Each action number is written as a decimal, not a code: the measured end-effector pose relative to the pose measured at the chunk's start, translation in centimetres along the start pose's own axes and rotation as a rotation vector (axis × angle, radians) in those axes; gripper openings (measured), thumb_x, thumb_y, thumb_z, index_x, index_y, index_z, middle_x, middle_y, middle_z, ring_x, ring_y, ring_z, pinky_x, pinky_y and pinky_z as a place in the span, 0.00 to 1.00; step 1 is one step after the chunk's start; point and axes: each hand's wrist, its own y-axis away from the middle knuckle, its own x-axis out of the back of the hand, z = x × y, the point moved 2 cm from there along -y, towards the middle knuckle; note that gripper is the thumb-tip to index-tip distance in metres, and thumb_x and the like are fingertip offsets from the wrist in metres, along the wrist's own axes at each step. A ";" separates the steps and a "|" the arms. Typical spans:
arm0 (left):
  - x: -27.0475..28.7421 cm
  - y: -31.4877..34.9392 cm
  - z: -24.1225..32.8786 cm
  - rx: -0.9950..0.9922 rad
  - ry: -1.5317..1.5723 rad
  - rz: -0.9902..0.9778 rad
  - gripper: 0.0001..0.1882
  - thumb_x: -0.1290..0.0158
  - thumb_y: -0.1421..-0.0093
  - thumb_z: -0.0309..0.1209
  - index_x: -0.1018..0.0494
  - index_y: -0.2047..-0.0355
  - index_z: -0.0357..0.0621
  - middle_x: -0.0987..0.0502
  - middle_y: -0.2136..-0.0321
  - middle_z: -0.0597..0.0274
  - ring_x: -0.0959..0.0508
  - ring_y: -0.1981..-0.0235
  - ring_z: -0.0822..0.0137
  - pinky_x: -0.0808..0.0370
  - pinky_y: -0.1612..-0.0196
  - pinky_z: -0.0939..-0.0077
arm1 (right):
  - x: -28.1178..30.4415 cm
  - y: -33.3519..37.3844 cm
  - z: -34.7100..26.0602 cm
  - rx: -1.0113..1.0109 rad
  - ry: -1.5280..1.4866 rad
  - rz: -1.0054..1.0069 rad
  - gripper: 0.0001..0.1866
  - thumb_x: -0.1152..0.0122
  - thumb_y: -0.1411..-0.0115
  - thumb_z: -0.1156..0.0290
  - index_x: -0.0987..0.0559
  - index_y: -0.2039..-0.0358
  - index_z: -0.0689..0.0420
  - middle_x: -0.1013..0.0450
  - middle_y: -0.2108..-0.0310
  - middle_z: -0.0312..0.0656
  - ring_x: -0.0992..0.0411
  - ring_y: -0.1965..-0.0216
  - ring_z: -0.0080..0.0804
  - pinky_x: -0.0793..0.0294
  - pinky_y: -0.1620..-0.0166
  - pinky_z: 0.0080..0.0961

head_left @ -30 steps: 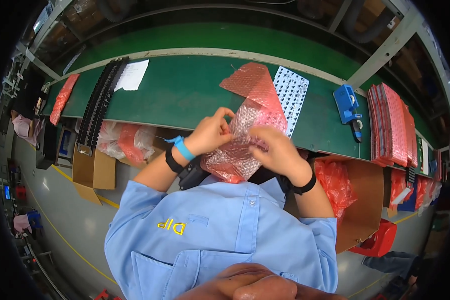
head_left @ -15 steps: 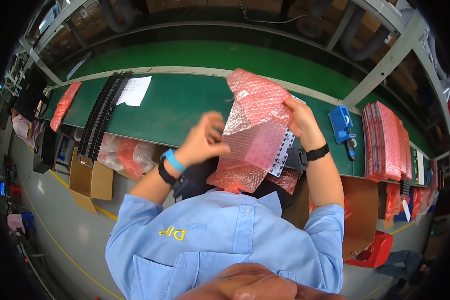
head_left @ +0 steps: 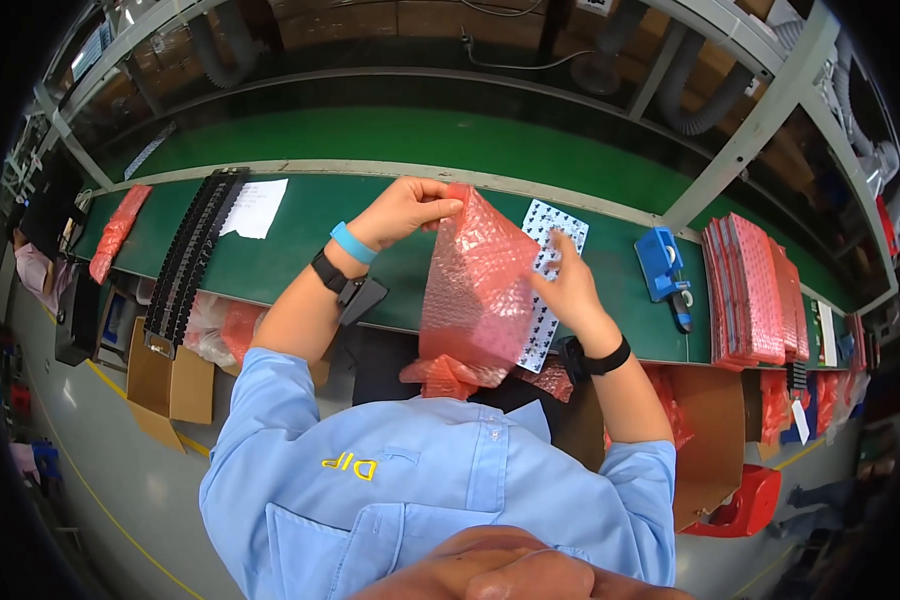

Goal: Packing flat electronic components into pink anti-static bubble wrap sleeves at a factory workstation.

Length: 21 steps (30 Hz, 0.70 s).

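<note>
My left hand (head_left: 410,214) pinches the top left corner of a pink bubble-wrap bag (head_left: 475,290). The bag hangs slanted over the bench's front edge, its bottom near my lap. At its right side is my right hand (head_left: 573,287), fingers apart and the thumb by the bag's edge. Whether that thumb touches the plastic I cannot tell. Under my right hand lies a white sheet with a dark repeated pattern (head_left: 541,325), partly covered by the bag. More pink bubble wrap (head_left: 550,380) lies below the bag, near my lap.
On the green bench (head_left: 355,260), a blue tape dispenser (head_left: 658,262) and a stack of pink bubble-wrap packs (head_left: 750,290) stand right. A black slotted rack (head_left: 198,255), white paper (head_left: 255,209) and a pink wrapped bundle (head_left: 120,232) lie left. Cardboard boxes (head_left: 190,390) stand below.
My left hand has moved up and right and taken hold of the bag's top corner. My right hand has let go of its upper right edge and dropped lower. The patterned sheet shows more.
</note>
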 end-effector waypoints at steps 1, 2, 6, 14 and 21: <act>-0.3 0.2 0.8 0.075 -0.048 0.038 0.15 0.40 0.39 0.31 0.23 0.55 0.36 0.21 0.64 0.63 0.22 0.63 0.77 0.24 0.58 0.80 | -0.2 0.4 -0.2 0.059 -0.004 0.031 0.18 0.43 0.36 0.74 0.28 0.47 0.65 0.26 0.54 0.48 0.25 0.56 0.36 0.24 0.53 0.33; -0.5 0.3 1.1 0.150 -0.097 0.077 0.13 0.41 0.38 0.33 0.21 0.59 0.36 0.21 0.67 0.65 0.22 0.64 0.77 0.24 0.59 0.81 | -0.6 0.7 -0.4 0.118 -0.009 0.062 0.16 0.43 0.37 0.74 0.27 0.49 0.65 0.25 0.56 0.47 0.25 0.58 0.35 0.24 0.55 0.32; -2.1 0.3 1.1 0.244 -0.121 0.059 0.20 0.40 0.38 0.40 0.24 0.54 0.35 0.21 0.62 0.62 0.23 0.59 0.74 0.25 0.56 0.80 | -3.2 2.3 -2.0 0.359 -0.029 0.173 0.12 0.40 0.37 0.74 0.24 0.56 0.65 0.24 0.65 0.43 0.25 0.67 0.30 0.25 0.63 0.26; -5.4 2.3 3.4 -0.270 0.109 -0.115 0.16 0.41 0.38 0.33 0.23 0.53 0.35 0.21 0.58 0.62 0.23 0.57 0.74 0.26 0.52 0.78 | -3.9 3.4 -4.6 0.289 -0.155 0.100 0.08 0.37 0.37 0.71 0.20 0.63 0.64 0.23 0.72 0.40 0.26 0.75 0.24 0.26 0.72 0.20; -5.4 1.7 2.6 -0.051 0.037 0.051 0.15 0.40 0.38 0.32 0.22 0.55 0.32 0.19 0.60 0.60 0.22 0.58 0.73 0.26 0.52 0.77 | -5.0 4.3 -3.7 0.386 0.101 0.108 0.09 0.39 0.36 0.70 0.19 0.61 0.64 0.22 0.69 0.38 0.26 0.70 0.21 0.26 0.65 0.19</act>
